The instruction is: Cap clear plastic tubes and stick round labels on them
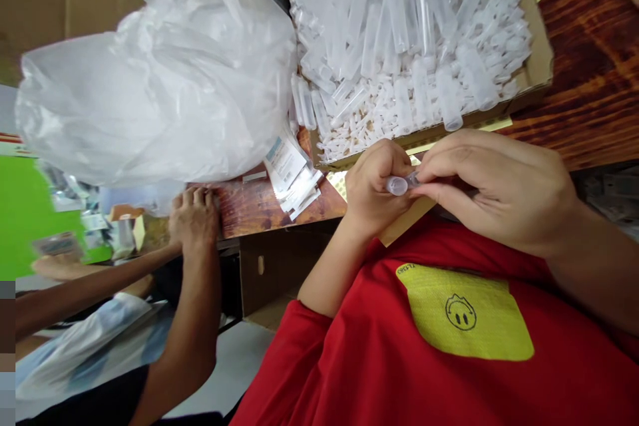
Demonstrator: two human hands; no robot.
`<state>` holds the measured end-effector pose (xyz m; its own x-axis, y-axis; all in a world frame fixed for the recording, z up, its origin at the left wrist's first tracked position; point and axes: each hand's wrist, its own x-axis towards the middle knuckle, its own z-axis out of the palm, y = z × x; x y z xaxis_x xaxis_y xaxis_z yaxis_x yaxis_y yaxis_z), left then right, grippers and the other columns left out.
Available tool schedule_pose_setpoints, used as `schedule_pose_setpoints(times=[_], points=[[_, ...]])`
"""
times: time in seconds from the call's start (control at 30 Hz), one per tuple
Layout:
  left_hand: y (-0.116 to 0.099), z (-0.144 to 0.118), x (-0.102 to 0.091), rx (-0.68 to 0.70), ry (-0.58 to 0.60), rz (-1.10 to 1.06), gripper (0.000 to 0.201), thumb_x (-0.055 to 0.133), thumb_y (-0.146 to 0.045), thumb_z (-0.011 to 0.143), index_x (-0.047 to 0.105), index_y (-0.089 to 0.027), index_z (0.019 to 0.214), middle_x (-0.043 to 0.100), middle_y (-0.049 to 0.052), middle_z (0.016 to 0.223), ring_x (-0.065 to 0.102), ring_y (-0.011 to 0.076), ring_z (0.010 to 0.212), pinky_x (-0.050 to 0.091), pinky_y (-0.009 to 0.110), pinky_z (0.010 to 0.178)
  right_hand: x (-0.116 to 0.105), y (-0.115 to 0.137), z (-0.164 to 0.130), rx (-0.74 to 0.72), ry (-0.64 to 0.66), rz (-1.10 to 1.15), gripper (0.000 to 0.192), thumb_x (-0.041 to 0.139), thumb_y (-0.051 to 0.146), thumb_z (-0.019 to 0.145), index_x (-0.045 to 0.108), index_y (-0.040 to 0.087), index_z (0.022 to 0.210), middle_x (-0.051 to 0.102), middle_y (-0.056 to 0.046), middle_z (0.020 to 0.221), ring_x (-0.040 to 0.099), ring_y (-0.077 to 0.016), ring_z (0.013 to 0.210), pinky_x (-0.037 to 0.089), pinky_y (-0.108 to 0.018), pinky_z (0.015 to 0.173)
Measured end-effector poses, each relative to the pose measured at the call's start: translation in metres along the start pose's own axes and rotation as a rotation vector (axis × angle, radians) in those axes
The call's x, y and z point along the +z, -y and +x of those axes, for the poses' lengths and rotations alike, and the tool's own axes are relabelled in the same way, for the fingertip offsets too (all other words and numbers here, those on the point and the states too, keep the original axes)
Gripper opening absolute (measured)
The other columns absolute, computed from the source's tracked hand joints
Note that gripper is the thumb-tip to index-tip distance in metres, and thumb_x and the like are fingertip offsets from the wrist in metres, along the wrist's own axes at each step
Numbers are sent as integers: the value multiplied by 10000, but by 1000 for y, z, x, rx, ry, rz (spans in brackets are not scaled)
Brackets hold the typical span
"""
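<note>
Left hand (pixel 377 186) curls around a translucent white plastic tube (pixel 397 186); the right hand (pixel 499 190) pinches a small clear plastic piece (pixel 413 180) beside it, perhaps joined. Fine fingertip work seems in hand, calling next for a steady left grip. The tube is by the near edge of a brown wood-grained bench (pixel 594 73), close to a brown cardboard box (pixel 542 56) heaped with similar tubes (pixel 397 13).

A small translucent tube (pixel 397 186), round end showing, is held between left hand (pixel 373 185) and right hand (pixel 499 190).
</note>
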<state>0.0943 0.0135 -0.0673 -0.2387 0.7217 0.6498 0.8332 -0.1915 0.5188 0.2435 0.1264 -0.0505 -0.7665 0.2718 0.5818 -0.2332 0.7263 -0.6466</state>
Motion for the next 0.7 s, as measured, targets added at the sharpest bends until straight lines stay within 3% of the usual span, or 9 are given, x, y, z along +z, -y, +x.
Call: schedule_pose_setpoints(times=[0.2,0.37,0.7], points=[[1,0,-1,-16,31,24,542,661,-679,882,427,-219,719,585,-18,682,553,114,584,383,289,516,1,-2,3,-19,-11,41,106,647,134,980,656,143,875,700,-69,908,664,-159,844,546,-300,763],[2,-1,-2,-48,45,56,576,603,-740,877,422,-222,703,606,-8,672,568,123,576,407,300,519,3,0,0,-62,-62,-46,89,656,103,964,667,185,931,739,-53,944,713,-182,892,602,-327,828],[3,0,-2,-17,10,-10,516,715,-656,831,461,-219,726,605,-19,693,571,118,590,410,287,524,7,0,-5,-128,-104,-142,140,697,73,922,697,142,1043,766,-109,1009,744,-228,954,629,-368,907]])
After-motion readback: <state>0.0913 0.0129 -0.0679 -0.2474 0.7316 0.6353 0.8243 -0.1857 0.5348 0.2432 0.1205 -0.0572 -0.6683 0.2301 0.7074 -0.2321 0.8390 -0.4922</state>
